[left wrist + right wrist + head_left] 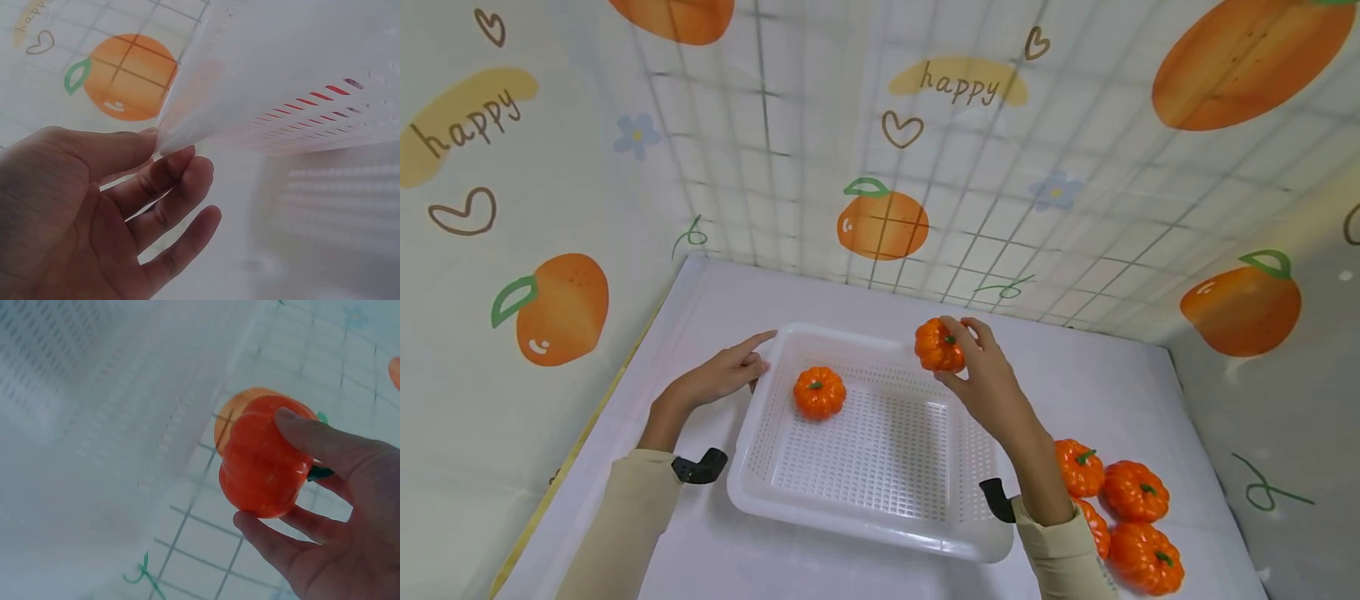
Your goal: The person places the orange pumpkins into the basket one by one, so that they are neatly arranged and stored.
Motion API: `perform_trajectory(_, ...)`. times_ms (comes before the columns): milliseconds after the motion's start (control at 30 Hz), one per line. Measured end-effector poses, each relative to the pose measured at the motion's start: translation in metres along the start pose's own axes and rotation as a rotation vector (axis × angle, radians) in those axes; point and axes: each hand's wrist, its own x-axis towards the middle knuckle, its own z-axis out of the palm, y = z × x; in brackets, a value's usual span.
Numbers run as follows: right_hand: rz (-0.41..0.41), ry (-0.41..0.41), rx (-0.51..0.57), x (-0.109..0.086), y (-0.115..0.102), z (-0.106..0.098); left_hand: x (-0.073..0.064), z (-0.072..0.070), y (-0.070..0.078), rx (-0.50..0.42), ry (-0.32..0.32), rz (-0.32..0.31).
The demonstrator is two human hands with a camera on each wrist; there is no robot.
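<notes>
Right of centre, the right hand (990, 382) reaches out, gripping a miniature pumpkin (936, 346) by the upper-right corner of a perforated basket (865, 527); the left hand (718, 377), I think, pinches that basket's left side.

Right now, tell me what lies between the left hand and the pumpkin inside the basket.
In the head view, the left rim and wall of the white perforated basket lie between the left hand and that orange pumpkin.
</notes>
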Motion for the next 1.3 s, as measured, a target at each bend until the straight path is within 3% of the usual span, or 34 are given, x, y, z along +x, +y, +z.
perform_trajectory(333, -0.107, -0.083, -0.016, 0.001, -0.018, 0.033, 0.001, 0.001, -0.002, -0.007, 0.001, -0.021)
perform_trajectory(600, -0.118, -0.208, -0.027, 0.002, -0.018, 0.055, 0.000, 0.000, -0.002, -0.012, -0.004, -0.009)
perform_trajectory(933, -0.159, -0.306, -0.045, 0.004, -0.017, 0.079, -0.001, -0.001, 0.001, -0.034, -0.002, -0.017)
perform_trajectory(1300, -0.226, -0.303, -0.092, 0.010, -0.024, 0.096, -0.001, 0.000, -0.001, -0.022, -0.014, 0.007)
